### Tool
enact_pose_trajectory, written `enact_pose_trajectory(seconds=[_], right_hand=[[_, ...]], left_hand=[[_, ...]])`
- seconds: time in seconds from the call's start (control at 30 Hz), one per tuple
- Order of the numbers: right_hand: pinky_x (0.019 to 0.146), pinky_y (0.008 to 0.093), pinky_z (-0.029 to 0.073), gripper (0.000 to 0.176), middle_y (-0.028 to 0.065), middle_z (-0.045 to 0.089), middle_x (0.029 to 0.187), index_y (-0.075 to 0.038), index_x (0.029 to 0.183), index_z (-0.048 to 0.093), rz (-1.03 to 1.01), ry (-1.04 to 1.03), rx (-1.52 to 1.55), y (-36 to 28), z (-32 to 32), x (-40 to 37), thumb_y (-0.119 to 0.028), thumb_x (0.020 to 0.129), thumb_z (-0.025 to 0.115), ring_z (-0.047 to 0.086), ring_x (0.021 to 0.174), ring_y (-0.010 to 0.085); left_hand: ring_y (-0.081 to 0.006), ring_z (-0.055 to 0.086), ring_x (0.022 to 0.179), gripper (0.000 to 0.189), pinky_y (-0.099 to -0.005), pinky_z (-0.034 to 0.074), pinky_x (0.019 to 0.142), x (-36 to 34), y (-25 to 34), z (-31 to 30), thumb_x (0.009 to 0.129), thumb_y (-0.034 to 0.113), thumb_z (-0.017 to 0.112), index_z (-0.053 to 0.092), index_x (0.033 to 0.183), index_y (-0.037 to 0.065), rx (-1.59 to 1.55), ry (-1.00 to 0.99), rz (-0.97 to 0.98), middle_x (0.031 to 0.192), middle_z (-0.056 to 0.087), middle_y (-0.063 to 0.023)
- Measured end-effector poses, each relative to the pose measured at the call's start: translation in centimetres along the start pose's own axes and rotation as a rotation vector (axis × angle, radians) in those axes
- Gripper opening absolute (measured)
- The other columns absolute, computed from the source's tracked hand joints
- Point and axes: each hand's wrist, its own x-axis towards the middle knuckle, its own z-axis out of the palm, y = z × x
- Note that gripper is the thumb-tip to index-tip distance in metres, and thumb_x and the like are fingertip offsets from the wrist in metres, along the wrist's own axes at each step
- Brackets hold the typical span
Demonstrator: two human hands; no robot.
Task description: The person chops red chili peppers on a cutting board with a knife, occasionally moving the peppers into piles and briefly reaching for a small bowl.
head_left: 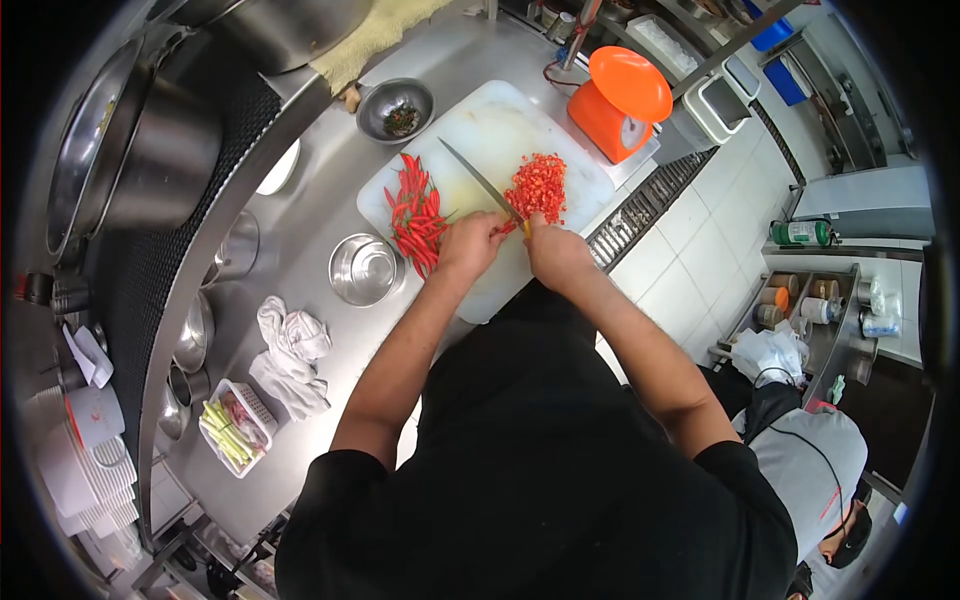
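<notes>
On a white cutting board (485, 125), whole red chillies (415, 215) lie in a pile at the left and chopped red chillies (540, 185) are heaped at the right. My right hand (556, 255) is closed round the yellow handle of a knife (480, 178), whose blade points up and left between the piles. Close beside it, my left hand (472, 243) pinches a red chilli (507, 228) near the knife's handle end. The fingertips of both hands are partly hidden.
A steel bowl (365, 270) stands left of the board, a dark bowl (396, 110) behind it. An orange scale (612, 125) is at the back right. A cloth (292, 358) and a white basket (262, 418) lie left. Another person (810, 460) is at the lower right.
</notes>
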Motion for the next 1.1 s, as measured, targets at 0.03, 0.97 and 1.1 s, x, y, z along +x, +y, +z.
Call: enact_pose_trajectory(seconds=[0.03, 0.97, 1.1], right_hand=[[0.075, 0.0523, 0.059, 0.032, 0.0226, 0.074, 0.090, 0.002, 0.115, 0.049, -0.014, 0.010, -0.005, 0.1, -0.6, 0.2, -0.027, 0.104, 0.059, 0.075, 0.084, 0.0415], [0.075, 0.0476, 0.061, 0.020, 0.0216, 0.076, 0.089, 0.000, 0.114, 0.052, -0.011, 0.000, -0.019, -0.9, -1.1, -1.0, -0.013, 0.100, 0.055, 0.077, 0.084, 0.0377], [0.076, 0.0477, 0.062, 0.021, 0.0214, 0.076, 0.092, 0.000, 0.116, 0.053, 0.030, -0.005, 0.010, -1.0, 0.8, -0.7, -0.012, 0.099, 0.056, 0.077, 0.085, 0.0377]], left_hand=[[-0.0340, 0.072, 0.085, 0.016, -0.0458, 0.057, 0.077, 0.3, 0.1, -0.2, 0.088, 0.018, 0.079, 0.072, 0.096, 0.006, 0.021, -0.003, 0.003, 0.093, 0.072, -0.0133], [-0.0388, 0.071, 0.085, 0.014, -0.0507, 0.056, 0.076, -1.0, 1.0, -0.5, 0.090, 0.019, 0.075, 0.075, 0.097, 0.007, 0.178, 0.061, 0.067, 0.092, 0.071, -0.0148], [-0.0390, 0.071, 0.084, 0.013, -0.0507, 0.057, 0.076, -1.2, 0.9, -0.2, 0.091, 0.019, 0.075, 0.075, 0.096, 0.007, 0.169, 0.052, 0.059, 0.091, 0.072, -0.0153]])
